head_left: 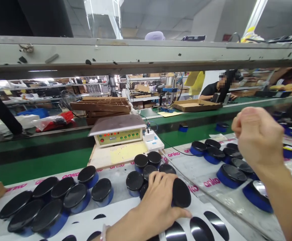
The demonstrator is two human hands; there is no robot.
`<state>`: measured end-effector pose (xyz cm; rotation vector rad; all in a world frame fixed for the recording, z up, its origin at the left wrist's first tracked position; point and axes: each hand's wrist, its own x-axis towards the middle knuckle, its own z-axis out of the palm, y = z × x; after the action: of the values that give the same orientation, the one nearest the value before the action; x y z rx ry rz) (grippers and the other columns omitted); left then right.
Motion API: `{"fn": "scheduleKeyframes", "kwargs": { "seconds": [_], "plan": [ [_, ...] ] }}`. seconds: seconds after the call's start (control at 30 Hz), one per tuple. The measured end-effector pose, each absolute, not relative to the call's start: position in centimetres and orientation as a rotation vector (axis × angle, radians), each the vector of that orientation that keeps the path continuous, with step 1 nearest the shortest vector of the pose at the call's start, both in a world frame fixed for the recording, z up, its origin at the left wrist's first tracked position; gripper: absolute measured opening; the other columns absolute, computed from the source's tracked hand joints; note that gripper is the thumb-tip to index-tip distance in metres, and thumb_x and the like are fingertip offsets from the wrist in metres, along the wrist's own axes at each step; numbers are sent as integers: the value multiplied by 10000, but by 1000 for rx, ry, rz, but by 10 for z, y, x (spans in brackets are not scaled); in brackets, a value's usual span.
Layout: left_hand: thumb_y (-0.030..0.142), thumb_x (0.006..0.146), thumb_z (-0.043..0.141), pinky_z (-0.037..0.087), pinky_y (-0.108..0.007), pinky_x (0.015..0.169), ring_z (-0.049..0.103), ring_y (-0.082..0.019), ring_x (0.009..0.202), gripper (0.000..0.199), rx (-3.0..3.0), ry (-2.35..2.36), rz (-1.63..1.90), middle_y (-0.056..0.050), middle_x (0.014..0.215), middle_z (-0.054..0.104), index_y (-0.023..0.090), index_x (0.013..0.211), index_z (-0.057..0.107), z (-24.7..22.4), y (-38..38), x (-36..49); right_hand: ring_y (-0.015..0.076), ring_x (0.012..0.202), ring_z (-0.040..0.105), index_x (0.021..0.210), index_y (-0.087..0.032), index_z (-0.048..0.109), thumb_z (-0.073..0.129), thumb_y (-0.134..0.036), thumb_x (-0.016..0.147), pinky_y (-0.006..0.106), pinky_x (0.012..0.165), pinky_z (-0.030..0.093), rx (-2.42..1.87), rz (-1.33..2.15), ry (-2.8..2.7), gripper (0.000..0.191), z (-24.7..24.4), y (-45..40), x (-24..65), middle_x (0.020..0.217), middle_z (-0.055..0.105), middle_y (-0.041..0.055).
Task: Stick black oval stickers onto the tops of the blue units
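My left hand (158, 201) is curled around a round blue case with a matte black face (181, 193), tilted towards me. Its thumb lies along the lower edge, and the fingers reach over the top. Under that hand is a white sheet bearing glossy black round stickers (201, 229). Just beyond the fingers stand several blue round cases with black tops (135, 180). My right hand (259, 137) is raised at the right, closed in a fist, touching nothing; no object shows in it. Below it stand more black-topped blue cases (231, 174).
At the left, several similar cases (51, 214) stand close together. A control box (119, 135) with lit buttons sits behind, beside a white power socket (152, 140). A green conveyor belt (171, 134) runs across beneath a metal shelf beam (136, 55). A person (212, 90) sits beyond.
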<state>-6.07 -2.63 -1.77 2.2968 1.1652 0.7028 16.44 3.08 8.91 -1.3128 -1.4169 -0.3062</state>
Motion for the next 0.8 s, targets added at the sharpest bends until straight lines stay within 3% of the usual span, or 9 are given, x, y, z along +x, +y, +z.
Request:
{"fn": "scheduleKeyframes", "kwargs": {
  "seconds": [0.1, 0.23, 0.33, 0.43, 0.5, 0.6, 0.67, 0.8],
  "plan": [
    [449, 658, 750, 288, -610, 1021, 412, -389, 1198, 706, 2365, 1186, 586, -172, 1275, 517, 154, 1247, 497, -19, -28, -55, 104, 539, 380, 640, -217, 354, 325, -380, 969, 281, 560, 327, -1335, -212, -1396, 369, 79, 33, 169, 584, 384, -33],
    [432, 621, 779, 183, -666, 1052, 276, -460, 1304, 828, 2393, 1313, 422, -223, 1440, 333, 112, 1314, 461, -17, -35, -65, 108, 533, 380, 631, -223, 333, 296, -429, 969, 262, 535, 323, -1370, -87, -1552, 397, 67, 33, 163, 571, 386, -38],
    [398, 730, 684, 213, -654, 1053, 238, -414, 1344, 761, 2296, 1395, 558, -170, 1479, 280, 193, 1388, 360, -16, -42, -102, 108, 486, 379, 679, -230, 338, 345, -484, 942, 242, 482, 312, -1379, 91, -1823, 365, 59, 29, 145, 527, 389, -59],
    [168, 800, 533, 249, -568, 1086, 208, -316, 1384, 703, 2088, 1531, 742, -122, 1511, 212, 244, 1431, 234, -27, -46, -143, 116, 483, 422, 742, -233, 343, 396, -454, 924, 235, 472, 318, -1340, 252, -2312, 291, 48, 23, 113, 554, 446, -63],
    [119, 759, 553, 250, -518, 1105, 238, -288, 1379, 767, 1981, 1522, 824, -124, 1501, 245, 227, 1435, 207, -40, -45, -158, 133, 552, 502, 783, -224, 372, 439, -346, 913, 244, 499, 339, -1262, 232, -2613, 190, 38, 21, 86, 659, 529, -32],
    [166, 729, 641, 294, -487, 1096, 391, -274, 1301, 686, 1887, 1485, 977, -109, 1401, 428, 217, 1353, 361, -57, -38, -159, 203, 760, 594, 857, -192, 450, 490, -197, 867, 279, 597, 383, -1180, 122, -2803, 42, 23, 20, 48, 872, 592, 54],
    [202, 737, 664, 333, -477, 1072, 461, -261, 1238, 570, 1832, 1516, 1095, -87, 1319, 508, 226, 1266, 453, -62, -34, -155, 254, 830, 607, 902, -161, 488, 522, -196, 854, 311, 635, 392, -1203, 89, -2813, 68, 15, 23, 31, 962, 585, 106],
    [199, 751, 658, 371, -448, 1042, 477, -245, 1206, 505, 1795, 1519, 1229, -71, 1263, 517, 242, 1221, 476, -61, -37, -151, 297, 821, 621, 940, -132, 507, 562, -247, 849, 329, 615, 389, -1260, 64, -2829, 156, 8, 29, 20, 993, 575, 133]
  ]
}}
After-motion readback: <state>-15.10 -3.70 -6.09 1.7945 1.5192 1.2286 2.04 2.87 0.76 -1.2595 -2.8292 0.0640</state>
